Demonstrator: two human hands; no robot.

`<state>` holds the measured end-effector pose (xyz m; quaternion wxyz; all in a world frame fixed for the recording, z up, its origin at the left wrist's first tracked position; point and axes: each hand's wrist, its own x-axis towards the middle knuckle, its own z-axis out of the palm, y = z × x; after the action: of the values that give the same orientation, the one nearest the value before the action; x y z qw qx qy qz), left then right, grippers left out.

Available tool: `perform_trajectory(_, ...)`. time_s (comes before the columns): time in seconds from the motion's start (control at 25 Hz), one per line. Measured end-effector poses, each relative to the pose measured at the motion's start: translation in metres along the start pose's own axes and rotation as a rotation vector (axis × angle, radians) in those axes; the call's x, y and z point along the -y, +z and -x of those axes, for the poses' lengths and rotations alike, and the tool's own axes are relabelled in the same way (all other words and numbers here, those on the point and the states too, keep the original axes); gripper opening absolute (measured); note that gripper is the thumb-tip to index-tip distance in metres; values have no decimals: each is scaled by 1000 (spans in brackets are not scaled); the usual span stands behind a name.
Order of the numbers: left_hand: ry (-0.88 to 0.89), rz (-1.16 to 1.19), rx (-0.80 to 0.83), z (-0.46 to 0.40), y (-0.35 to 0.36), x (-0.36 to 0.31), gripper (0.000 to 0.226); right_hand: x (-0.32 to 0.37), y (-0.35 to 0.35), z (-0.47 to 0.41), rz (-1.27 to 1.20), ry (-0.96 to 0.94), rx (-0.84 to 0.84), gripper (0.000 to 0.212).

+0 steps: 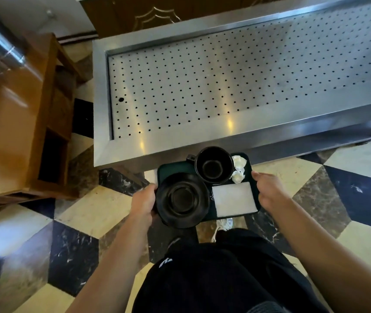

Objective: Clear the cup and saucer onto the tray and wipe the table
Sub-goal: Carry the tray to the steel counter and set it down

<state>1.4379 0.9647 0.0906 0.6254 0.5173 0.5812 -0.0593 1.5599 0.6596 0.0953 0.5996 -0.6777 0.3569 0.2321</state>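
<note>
I carry a dark green tray (172,168) in front of my body, above the floor. My left hand (142,203) grips its left edge and my right hand (268,190) grips its right edge. On the tray a black saucer (182,199) lies at the near left, overhanging the rim. Behind it stands an empty black cup (213,164), handle to the left. A folded white cloth (234,198) lies flat at the near right, and crumpled white tissues (238,169) sit at the far right corner.
A long stainless steel counter (225,86) with a perforated sunken top stands just beyond the tray. A wooden cabinet (19,123) is to the left. The floor (89,213) is chequered marble, and my dark trousers and a shoe show below the tray.
</note>
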Motion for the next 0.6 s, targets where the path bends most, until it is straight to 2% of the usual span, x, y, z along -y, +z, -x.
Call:
perform_trajectory(0.44, -6, 94, -106, -18, 82, -96, 19, 134, 35, -92, 23, 21, 86, 11)
perform_trajectory(0.52, -12, 91, -126, -26, 90, -115, 19, 151, 46, -104, 36, 39, 94, 18)
perform_trajectory(0.6, -19, 90, -147, -40, 95, -136, 18, 169, 61, -116, 45, 51, 90, 16)
